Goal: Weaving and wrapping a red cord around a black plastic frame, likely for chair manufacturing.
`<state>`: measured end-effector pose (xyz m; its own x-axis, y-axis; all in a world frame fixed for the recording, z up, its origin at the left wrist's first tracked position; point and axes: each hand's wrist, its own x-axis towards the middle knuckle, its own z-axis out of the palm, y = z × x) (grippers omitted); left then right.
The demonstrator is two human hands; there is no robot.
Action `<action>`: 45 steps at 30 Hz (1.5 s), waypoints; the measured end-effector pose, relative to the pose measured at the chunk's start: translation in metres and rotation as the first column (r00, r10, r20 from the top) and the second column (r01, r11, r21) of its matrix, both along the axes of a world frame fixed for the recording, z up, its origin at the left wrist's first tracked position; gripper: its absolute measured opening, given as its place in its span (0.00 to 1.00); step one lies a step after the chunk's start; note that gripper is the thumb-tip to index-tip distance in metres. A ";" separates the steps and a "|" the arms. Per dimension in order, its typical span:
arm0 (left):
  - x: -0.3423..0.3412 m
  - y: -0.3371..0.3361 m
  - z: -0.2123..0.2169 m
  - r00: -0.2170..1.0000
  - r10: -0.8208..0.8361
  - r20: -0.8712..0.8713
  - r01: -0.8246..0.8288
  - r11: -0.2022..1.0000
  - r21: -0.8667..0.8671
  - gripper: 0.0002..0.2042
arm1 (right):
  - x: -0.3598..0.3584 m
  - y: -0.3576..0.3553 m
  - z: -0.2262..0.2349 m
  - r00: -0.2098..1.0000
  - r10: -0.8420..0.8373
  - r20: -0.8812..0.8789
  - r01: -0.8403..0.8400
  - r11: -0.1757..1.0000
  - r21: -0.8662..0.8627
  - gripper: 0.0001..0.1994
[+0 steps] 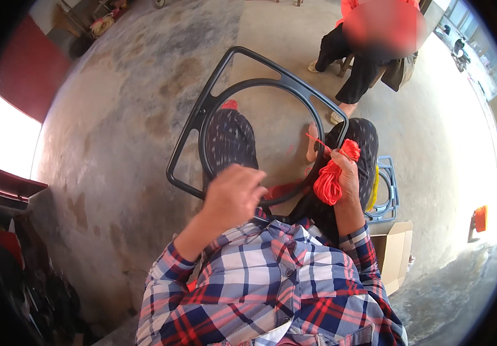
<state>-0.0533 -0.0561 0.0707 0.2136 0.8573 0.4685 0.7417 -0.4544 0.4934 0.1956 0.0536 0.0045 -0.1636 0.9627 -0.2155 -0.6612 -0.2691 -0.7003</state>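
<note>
From the head camera I see my right hand (pixel 346 173) closed around a bundle of bright orange-red cord (pixel 329 181), beside the black metal frame with its round ring (pixel 202 115) resting across my knees. My left hand (pixel 231 196) hovers loosely curled, holding nothing I can make out.

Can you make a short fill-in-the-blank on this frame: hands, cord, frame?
1. The right hand holds a bundle of ____ cord.
2. The black metal frame rests across the person's ____.
3. The left hand is at the frame's near edge and holds no ____.
4. A flattened cardboard box lies on the concrete floor to the person's ____.

Missing words: red; knees; cord; right
</note>
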 end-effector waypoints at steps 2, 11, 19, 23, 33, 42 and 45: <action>-0.023 0.000 0.016 0.983 0.175 0.054 -0.182 0.966 0.185 0.11 | 0.002 -0.003 -0.001 1.000 0.019 -0.021 -0.018 1.000 0.010 0.03; -0.110 0.007 0.042 0.721 0.520 0.458 -0.571 0.820 -0.032 0.12 | 0.010 -0.007 0.003 0.998 0.050 -0.047 -0.052 0.998 -0.037 0.05; -0.125 0.018 0.003 0.185 0.209 0.960 0.431 0.861 -0.270 0.27 | 0.009 -0.011 -0.001 0.991 -0.047 -0.128 0.035 0.995 -0.089 0.02; -0.093 0.015 -0.017 -0.108 0.201 0.974 0.648 0.757 -0.084 0.34 | -0.001 -0.017 0.025 0.986 -0.045 -0.163 0.019 0.987 -0.162 0.01; -0.007 0.011 -0.004 -0.097 -0.007 0.995 0.718 0.692 0.075 0.40 | -0.006 0.012 -0.008 0.980 0.028 -0.197 -0.053 0.991 -0.126 0.10; -0.032 0.046 0.069 0.999 -0.018 0.048 0.017 0.999 0.027 0.21 | 0.010 -0.025 0.046 0.978 0.047 -0.203 -0.035 0.997 0.063 0.03; -0.039 0.051 0.055 0.952 0.122 -0.280 -0.073 0.981 0.179 0.18 | 0.016 -0.035 0.079 0.952 0.097 -0.291 0.007 0.942 0.336 0.03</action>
